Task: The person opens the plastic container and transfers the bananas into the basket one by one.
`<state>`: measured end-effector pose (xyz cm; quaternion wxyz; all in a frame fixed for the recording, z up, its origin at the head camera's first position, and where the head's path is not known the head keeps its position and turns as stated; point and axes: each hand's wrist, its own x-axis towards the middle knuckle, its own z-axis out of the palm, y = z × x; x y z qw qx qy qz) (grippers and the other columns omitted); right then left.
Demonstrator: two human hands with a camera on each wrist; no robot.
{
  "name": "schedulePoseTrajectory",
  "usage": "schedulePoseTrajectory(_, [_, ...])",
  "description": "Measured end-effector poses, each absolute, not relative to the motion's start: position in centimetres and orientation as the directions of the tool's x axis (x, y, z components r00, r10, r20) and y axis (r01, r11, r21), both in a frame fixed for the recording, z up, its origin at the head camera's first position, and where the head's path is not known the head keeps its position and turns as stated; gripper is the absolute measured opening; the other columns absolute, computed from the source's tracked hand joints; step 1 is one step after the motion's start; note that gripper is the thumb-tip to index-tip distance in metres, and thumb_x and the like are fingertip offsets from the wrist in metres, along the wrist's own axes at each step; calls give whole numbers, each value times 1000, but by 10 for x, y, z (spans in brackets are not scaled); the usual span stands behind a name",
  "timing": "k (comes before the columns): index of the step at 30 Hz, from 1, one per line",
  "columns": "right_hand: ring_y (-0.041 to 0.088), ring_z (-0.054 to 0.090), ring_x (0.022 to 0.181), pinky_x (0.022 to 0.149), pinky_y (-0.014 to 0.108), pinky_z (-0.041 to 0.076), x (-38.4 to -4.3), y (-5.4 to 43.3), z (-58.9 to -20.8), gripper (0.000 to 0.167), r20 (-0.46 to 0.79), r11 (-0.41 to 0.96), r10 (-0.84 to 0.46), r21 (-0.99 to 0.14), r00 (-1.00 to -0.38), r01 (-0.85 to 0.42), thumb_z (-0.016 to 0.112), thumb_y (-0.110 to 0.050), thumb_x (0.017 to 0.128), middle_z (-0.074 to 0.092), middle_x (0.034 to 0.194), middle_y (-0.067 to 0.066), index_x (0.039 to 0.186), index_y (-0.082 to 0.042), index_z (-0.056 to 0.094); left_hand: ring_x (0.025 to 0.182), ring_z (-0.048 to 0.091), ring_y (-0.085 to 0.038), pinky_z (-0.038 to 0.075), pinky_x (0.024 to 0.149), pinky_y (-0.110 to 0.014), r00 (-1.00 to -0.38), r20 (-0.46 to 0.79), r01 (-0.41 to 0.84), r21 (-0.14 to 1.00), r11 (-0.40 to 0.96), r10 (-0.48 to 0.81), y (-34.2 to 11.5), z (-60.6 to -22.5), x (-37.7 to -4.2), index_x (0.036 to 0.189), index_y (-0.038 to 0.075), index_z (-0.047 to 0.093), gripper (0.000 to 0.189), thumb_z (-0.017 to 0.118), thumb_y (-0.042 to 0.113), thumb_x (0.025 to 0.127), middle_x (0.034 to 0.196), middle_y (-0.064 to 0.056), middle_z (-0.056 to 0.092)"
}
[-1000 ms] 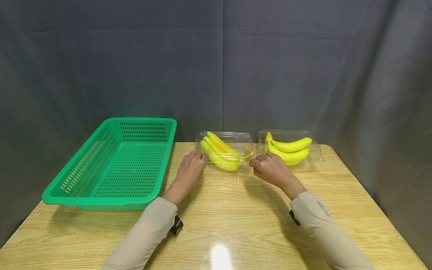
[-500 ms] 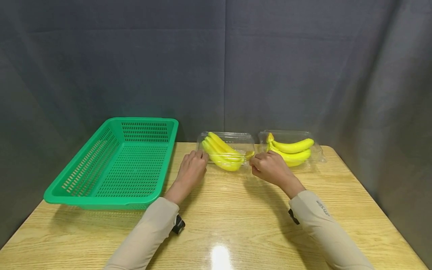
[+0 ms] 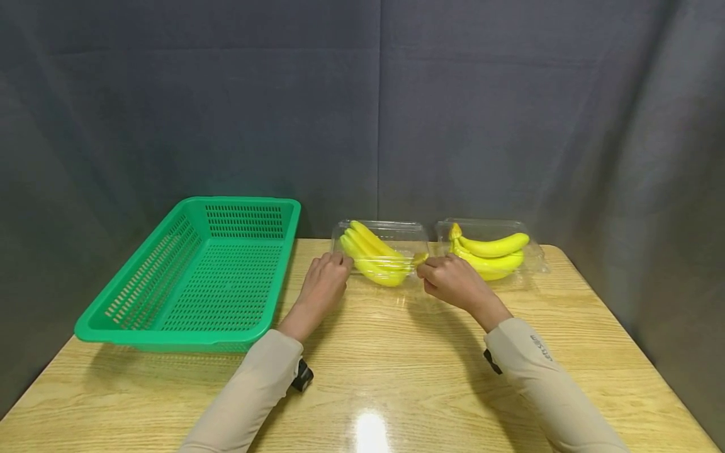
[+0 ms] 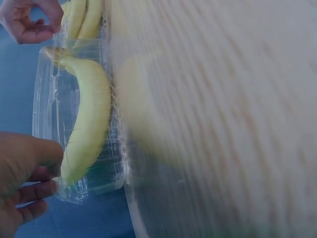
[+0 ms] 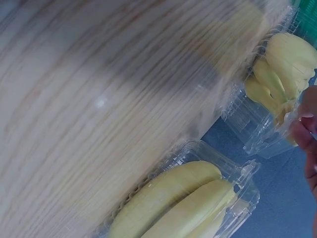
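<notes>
A clear plastic clamshell container (image 3: 391, 236) stands at the back of the table with a bunch of yellow bananas (image 3: 374, 255) inside. My left hand (image 3: 323, 282) pinches its near left corner. At the near right corner, by the brown stem end, my right hand (image 3: 455, 284) pinches the edge with thumb and curled fingers. The left wrist view has the left fingers (image 4: 37, 193) at one end of the container and the right hand (image 4: 32, 22) at the other. How far the lid stands up is hard to tell through the clear plastic.
A second clear container (image 5: 247, 186) with bananas (image 3: 493, 255) lies just right of the first, close by the right hand. On the left of the wooden table (image 3: 362, 358) sits a green slotted basket (image 3: 181, 336). Dark curtains (image 3: 362, 113) hang behind and at the sides.
The scene sits slightly farther right in the head view. Both hands stay at the container's corners, with no clear movement.
</notes>
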<state>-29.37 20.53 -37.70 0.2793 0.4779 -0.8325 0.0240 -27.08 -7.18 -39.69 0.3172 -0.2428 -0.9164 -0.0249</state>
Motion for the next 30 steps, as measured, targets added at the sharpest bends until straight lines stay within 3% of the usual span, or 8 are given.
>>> schedulePoseTrajectory(11, [8,28,54,50,28,28,-296,203,-378,36,481,539,-786,226,-389,-811,63,10,73,38,58,-6,65,-16,40,73,59,-27,42,58,-35,-667,601,476,-110,872,440,-72,-396,-271,87,2,66,16,75,-1,75,80,-11,60])
schedulePoseTrajectory(17, [8,29,53,50,29,32,-296,203,-380,34,487,538,-784,224,-385,-813,62,11,72,39,58,-5,64,-15,41,72,58,-26,40,57,-34,-649,609,483,-133,865,456,-72,-397,-271,85,2,66,15,75,-1,74,78,-10,59])
schedulePoseTrajectory(25, [16,53,52,53,35,44,-295,200,-385,21,531,568,-764,283,-367,-773,65,10,68,57,63,2,70,-8,54,71,57,-27,41,57,-34,-645,615,480,-137,866,454,-72,-398,-271,85,2,65,14,74,-1,75,78,-10,59])
schedulePoseTrajectory(30, [23,58,55,53,37,45,-294,197,-388,17,566,606,-740,327,-364,-725,65,7,68,59,65,6,74,-5,55,73,57,-27,41,57,-34,-658,600,487,-120,865,454,-71,-398,-270,88,3,65,16,74,-1,75,81,-10,60])
